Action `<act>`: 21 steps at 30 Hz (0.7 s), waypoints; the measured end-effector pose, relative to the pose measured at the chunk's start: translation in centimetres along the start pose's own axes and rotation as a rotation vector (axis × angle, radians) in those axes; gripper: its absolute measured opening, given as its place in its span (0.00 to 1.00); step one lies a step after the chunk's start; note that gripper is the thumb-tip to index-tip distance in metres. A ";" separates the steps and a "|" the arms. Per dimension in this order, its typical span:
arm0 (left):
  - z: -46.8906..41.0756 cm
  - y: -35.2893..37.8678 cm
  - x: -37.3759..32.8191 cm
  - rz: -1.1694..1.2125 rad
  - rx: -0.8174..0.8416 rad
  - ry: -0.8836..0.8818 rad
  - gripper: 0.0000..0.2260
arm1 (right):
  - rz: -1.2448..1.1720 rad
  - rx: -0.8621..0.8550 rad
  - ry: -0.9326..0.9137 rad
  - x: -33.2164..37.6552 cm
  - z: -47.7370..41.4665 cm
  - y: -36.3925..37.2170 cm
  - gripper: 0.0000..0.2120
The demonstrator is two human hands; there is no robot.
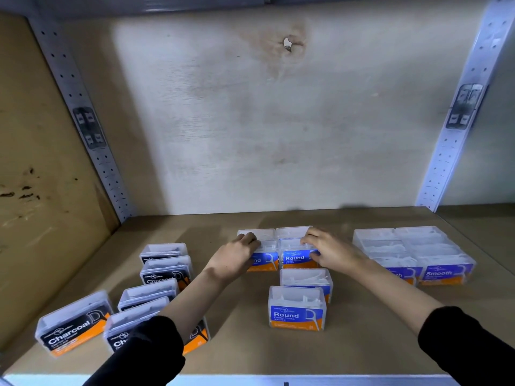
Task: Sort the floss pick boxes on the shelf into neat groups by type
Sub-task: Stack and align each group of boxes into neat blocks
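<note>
Clear floss pick boxes stand on a wooden shelf (362, 344). In the middle is a block of blue "Round" boxes (295, 259). My left hand (237, 257) grips the left front Round box (264, 260) of that block. My right hand (328, 247) holds the right front one. Two more Round boxes (296, 307) stand in a line in front of the block. Several black "Charcoal" boxes (164, 270) sit at the left, some askew. A tidy block of blue "Smooth" boxes (443, 270) is at the right.
A plywood back wall (264, 121) closes the shelf behind the boxes. Perforated metal uprights (83, 112) stand at the left and right rear corners. A cardboard-coloured side panel (36, 162) bounds the left. The shelf's pale front edge (250, 380) runs along the bottom.
</note>
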State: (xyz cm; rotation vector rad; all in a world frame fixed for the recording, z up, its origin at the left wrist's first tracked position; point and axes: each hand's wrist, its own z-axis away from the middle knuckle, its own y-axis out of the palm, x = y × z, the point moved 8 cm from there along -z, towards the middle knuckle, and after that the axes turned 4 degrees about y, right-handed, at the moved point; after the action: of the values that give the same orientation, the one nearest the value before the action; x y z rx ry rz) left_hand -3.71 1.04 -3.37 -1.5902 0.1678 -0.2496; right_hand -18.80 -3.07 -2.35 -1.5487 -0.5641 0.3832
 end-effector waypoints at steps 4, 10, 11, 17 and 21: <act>0.4 -0.6 -0.5 0.016 -0.006 0.007 0.19 | -0.058 0.010 0.011 0.1 0.1 -0.3 0.18; 2.0 -3.2 -3.1 0.227 -0.020 0.188 0.18 | -0.363 0.043 0.021 0.1 1.8 -1.8 0.16; 2.4 -3.5 -3.8 0.268 0.003 0.223 0.17 | -0.378 0.094 0.033 0.1 2.2 -1.8 0.17; 3.8 -2.3 -6.6 0.284 0.233 0.212 0.25 | -0.247 0.347 0.051 1.4 4.7 -0.2 0.21; 4.3 -1.9 -7.0 0.249 0.223 0.168 0.26 | -0.244 0.290 0.062 1.8 5.0 0.0 0.17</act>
State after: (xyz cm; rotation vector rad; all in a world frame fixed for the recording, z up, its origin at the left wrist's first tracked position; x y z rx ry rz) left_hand -9.44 7.04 -1.98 -1.3124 0.4495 -0.1999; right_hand -20.13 2.03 -2.51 -1.1935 -0.6121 0.2178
